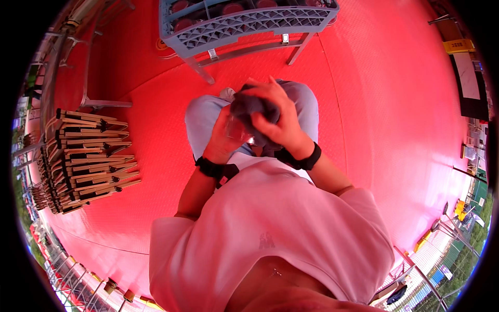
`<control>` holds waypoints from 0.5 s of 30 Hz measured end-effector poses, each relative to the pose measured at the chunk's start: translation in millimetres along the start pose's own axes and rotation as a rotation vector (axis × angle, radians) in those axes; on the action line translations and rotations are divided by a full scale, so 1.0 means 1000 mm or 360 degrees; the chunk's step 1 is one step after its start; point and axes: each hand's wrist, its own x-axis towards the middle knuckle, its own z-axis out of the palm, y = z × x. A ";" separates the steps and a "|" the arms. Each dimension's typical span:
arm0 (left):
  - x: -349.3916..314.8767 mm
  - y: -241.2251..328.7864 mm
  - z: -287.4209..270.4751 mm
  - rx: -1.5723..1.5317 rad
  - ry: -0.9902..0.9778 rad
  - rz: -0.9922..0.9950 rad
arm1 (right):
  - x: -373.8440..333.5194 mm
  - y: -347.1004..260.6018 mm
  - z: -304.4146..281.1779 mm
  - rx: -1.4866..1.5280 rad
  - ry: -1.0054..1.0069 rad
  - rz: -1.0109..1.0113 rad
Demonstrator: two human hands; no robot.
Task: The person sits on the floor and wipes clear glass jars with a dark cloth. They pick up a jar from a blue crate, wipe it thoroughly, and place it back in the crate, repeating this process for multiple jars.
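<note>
My left hand [220, 136] is wrapped round a clear drinking glass [237, 130] above my lap. A dark cloth [253, 108] covers the glass's upper end. My right hand [285, 120] grips this cloth and presses it against the glass, its fingers curled over the top. The glass is tilted, and the cloth hides much of it. Beyond my knees stands a blue-grey plastic glass rack [244, 30] with round glasses in its compartments; its far side is cut off by the picture's edge.
The rack rests on a low metal-legged stand [249, 54]. To my left, folded wooden-framed chairs [93, 158] lean in a row on the red floor [353, 130]. A metal frame [106, 103] is at the far left. Yellow and black items [459, 47] line the right rim.
</note>
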 end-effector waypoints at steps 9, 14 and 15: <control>0.018 -0.008 -0.019 -0.0797 -0.0229 -0.0661 | -0.005 0.054 -0.008 0.0228 0.0306 0.0482; 0.019 0.001 -0.007 -0.0606 -0.0012 -0.0586 | -0.003 0.034 -0.037 0.0762 0.0490 0.0523; 0.021 0.000 -0.008 -0.0549 -0.0005 -0.0579 | -0.001 0.022 -0.041 0.0661 0.0410 0.0362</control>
